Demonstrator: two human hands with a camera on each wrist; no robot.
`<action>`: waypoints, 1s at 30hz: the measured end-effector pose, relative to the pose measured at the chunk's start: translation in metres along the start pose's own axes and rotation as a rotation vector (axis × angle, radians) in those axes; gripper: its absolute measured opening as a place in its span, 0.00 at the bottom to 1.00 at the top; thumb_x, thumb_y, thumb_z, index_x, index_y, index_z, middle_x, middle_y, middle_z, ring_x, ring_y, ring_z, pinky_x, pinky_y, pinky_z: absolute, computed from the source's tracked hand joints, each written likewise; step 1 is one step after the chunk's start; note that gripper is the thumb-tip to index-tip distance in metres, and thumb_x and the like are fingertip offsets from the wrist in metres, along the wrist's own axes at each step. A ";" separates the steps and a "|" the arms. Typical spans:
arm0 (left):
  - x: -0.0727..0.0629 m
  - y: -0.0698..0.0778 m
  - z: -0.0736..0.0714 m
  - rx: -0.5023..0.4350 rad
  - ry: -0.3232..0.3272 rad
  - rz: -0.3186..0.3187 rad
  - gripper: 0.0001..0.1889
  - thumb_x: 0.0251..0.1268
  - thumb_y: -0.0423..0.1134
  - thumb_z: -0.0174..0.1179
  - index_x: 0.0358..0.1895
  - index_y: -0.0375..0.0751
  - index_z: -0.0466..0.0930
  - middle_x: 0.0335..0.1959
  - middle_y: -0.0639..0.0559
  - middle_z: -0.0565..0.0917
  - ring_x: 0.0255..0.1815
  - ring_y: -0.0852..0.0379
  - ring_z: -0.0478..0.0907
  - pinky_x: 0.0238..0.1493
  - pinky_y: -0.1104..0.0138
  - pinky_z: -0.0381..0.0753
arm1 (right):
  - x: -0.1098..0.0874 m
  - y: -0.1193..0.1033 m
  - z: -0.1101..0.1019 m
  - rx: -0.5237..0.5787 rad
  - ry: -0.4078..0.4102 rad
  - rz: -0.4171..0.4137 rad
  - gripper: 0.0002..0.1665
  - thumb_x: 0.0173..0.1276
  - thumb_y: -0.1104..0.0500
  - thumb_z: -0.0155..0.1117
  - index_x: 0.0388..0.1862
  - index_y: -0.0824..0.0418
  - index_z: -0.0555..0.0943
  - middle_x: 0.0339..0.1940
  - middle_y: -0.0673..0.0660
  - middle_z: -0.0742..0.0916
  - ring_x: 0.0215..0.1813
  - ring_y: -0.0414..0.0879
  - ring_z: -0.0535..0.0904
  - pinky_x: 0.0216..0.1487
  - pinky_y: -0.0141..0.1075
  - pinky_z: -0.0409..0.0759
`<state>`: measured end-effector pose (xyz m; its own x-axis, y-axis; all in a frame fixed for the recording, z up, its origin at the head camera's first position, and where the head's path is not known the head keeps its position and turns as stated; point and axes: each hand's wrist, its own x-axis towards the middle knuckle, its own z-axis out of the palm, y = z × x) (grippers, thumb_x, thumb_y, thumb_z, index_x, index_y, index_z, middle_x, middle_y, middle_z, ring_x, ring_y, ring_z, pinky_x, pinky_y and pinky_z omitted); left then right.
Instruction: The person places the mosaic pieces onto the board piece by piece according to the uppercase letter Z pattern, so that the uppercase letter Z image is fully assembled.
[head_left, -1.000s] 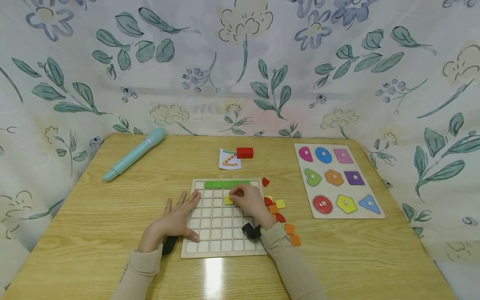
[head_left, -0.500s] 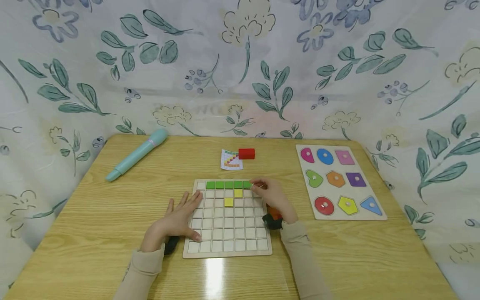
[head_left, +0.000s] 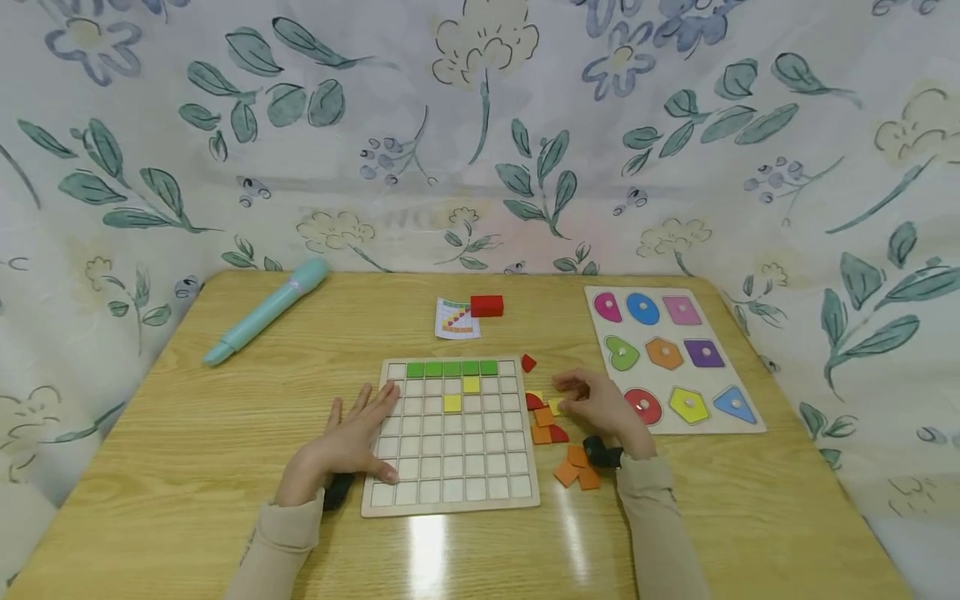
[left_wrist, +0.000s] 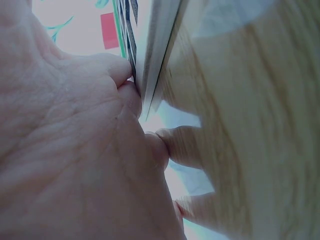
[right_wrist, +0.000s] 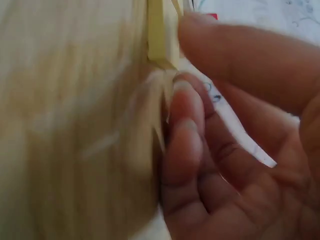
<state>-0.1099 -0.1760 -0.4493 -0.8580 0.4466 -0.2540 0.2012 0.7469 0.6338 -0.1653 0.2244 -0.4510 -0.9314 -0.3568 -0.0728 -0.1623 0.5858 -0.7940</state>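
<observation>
In the head view, a square wooden grid board (head_left: pixel 433 446) lies on the table. Its top row holds several green square tiles (head_left: pixel 452 367); two yellow tiles (head_left: pixel 452 403) sit diagonally in the rows below. My left hand (head_left: pixel 347 442) rests spread over the board's left edge, fingertips and thumb on the frame. To the right of the board, my right hand (head_left: pixel 600 406) is low over the loose pieces, fingertips at a loose yellow tile (head_left: pixel 554 406). In the right wrist view, the thumb reaches that tile's edge while the loosely bent fingers stay below it, with a gap between.
Loose orange squares (head_left: pixel 567 473) and red rounded pieces (head_left: pixel 528 363) lie right of the board. Behind it, a red block (head_left: pixel 487 306) overlaps a pattern card (head_left: pixel 457 319). A shape puzzle (head_left: pixel 675 379) lies at right, a teal microphone-shaped pen (head_left: pixel 266 312) at left.
My right hand has left a yellow tile in the third row, crossed the board's upper right and come down right of it at the loose pieces. The left hand stays in place.
</observation>
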 end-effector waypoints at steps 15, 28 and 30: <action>-0.002 0.001 -0.001 0.010 0.003 0.000 0.69 0.36 0.54 0.76 0.78 0.37 0.38 0.80 0.38 0.38 0.78 0.31 0.25 0.65 0.32 0.15 | 0.008 -0.004 0.003 -0.117 0.130 0.107 0.06 0.65 0.64 0.65 0.41 0.63 0.80 0.37 0.59 0.85 0.39 0.47 0.78 0.43 0.35 0.75; -0.003 0.004 -0.003 0.017 0.008 -0.016 0.69 0.34 0.52 0.77 0.78 0.37 0.37 0.80 0.39 0.38 0.78 0.32 0.26 0.66 0.32 0.15 | 0.031 -0.046 0.046 0.004 0.167 0.054 0.06 0.65 0.63 0.66 0.40 0.60 0.85 0.36 0.56 0.88 0.39 0.46 0.83 0.43 0.36 0.81; -0.003 0.002 -0.003 0.016 0.007 -0.017 0.69 0.34 0.53 0.77 0.78 0.37 0.37 0.80 0.39 0.38 0.78 0.32 0.25 0.66 0.32 0.15 | 0.035 -0.059 0.062 0.020 0.127 0.039 0.05 0.65 0.62 0.66 0.39 0.59 0.85 0.35 0.54 0.88 0.36 0.43 0.81 0.39 0.34 0.79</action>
<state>-0.1085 -0.1769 -0.4455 -0.8646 0.4300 -0.2598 0.1937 0.7625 0.6174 -0.1680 0.1326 -0.4443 -0.9708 -0.2383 -0.0284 -0.1195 0.5825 -0.8040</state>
